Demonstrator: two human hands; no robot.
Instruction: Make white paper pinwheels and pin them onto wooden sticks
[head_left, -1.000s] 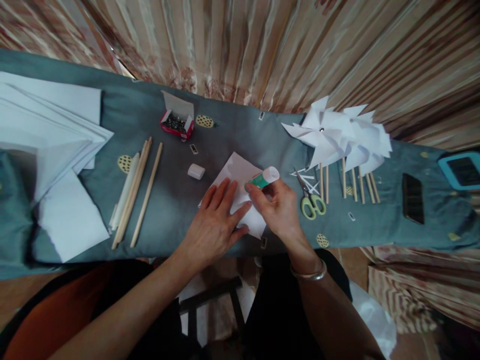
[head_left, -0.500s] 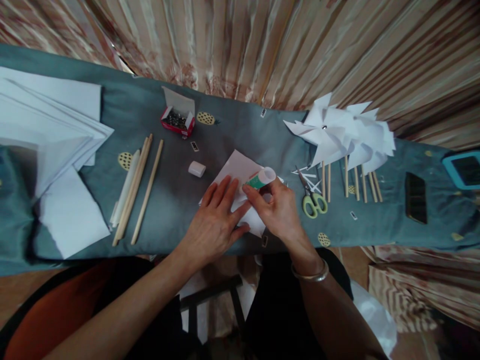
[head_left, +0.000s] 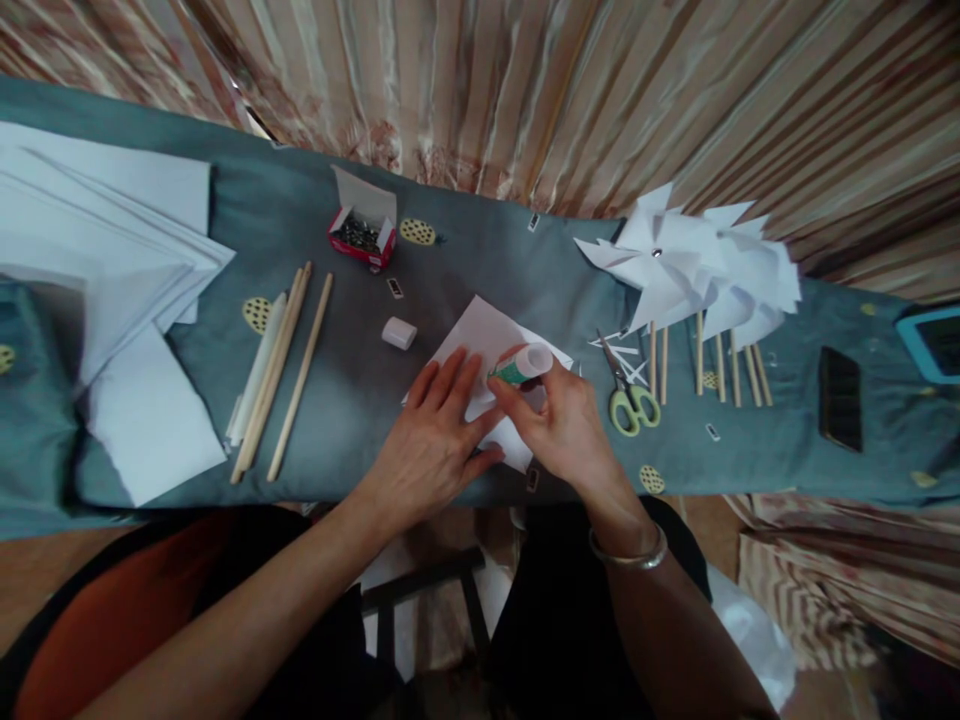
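Observation:
A white sheet of paper, cut and partly folded, lies on the cloth in front of me. My left hand rests flat on its near left part with the fingers spread. In my right hand is a glue stick with a green label, held tilted low over the paper; its tip is hidden behind the fingers. The white glue cap lies on its side, left of the paper. Green-handled scissors lie to the right, beside thin paper strips.
Paper pinwheels on wooden sticks are stacked at the right. A red box of small metal pins stands open at the back. Wooden sticks and paper sheets lie left. A dark phone-like object is far right.
My right hand and the glue stick have shifted slightly over the paper, and the stick's angle differs a little. My left hand stays flat on the paper. The whole view has shifted slightly.

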